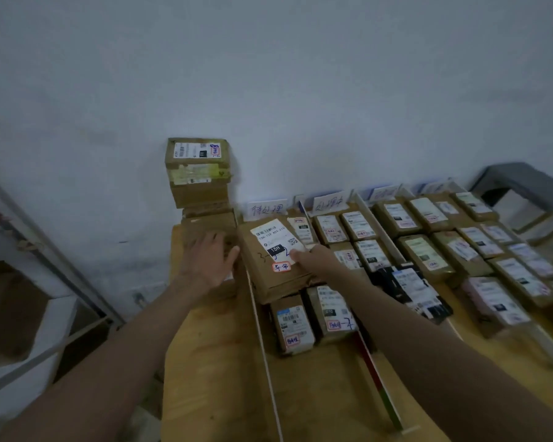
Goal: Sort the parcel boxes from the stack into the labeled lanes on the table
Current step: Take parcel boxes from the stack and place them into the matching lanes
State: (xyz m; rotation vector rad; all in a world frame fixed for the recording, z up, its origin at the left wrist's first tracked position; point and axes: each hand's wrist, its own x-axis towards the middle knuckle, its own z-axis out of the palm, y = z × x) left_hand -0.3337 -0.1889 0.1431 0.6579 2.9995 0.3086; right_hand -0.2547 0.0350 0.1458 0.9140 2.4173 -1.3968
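Bare pale wall, wooden table [205, 378] below. My right hand [313, 258] pinches the big parcel [276, 260] in the first lane, atop smaller boxes. My left hand [209, 260] lies open beside the stack [198, 173]. Long axis runs down-lane, label up; I'd seat it square.

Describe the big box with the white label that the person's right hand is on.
The big box is brown, worn-looking cardboard, lying tilted across smaller parcels in the first lane. Its white shipping label shows a barcode, a QR code and a black "15H" patch; a red-edged sticker sits below. The right hand rests on its right edge. The left hand is beside it.
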